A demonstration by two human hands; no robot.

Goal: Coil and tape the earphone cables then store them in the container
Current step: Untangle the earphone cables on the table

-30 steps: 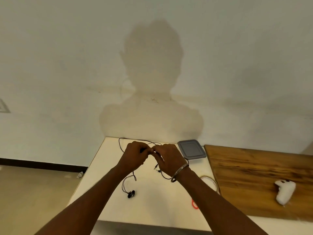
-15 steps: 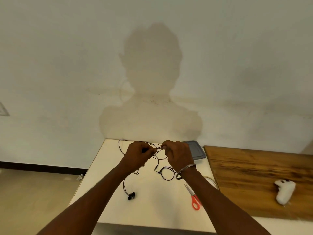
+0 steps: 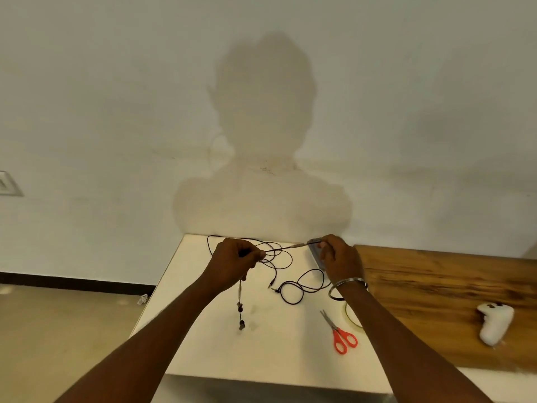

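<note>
My left hand (image 3: 236,263) grips a black earphone cable (image 3: 283,258) above the white table (image 3: 220,353). Its earbuds (image 3: 241,324) hang below my fist. A stretch of that cable runs taut to my right hand (image 3: 338,258), which pinches it. Loose loops trail behind my left hand. A second black cable (image 3: 302,286) lies curled on the table between my wrists. The grey container (image 3: 315,253) sits at the table's back right, mostly hidden by my right hand. The tape roll (image 3: 353,318) lies partly under my right forearm.
Red-handled scissors (image 3: 341,337) lie on the white table near my right forearm. A wooden tabletop (image 3: 436,292) adjoins on the right, with a white controller (image 3: 494,322) on it. A plain wall rises right behind the table.
My hands have drawn apart, the right one moving right over the container, stretching the cable between them. The earbuds have lifted and now hang from my left hand.
</note>
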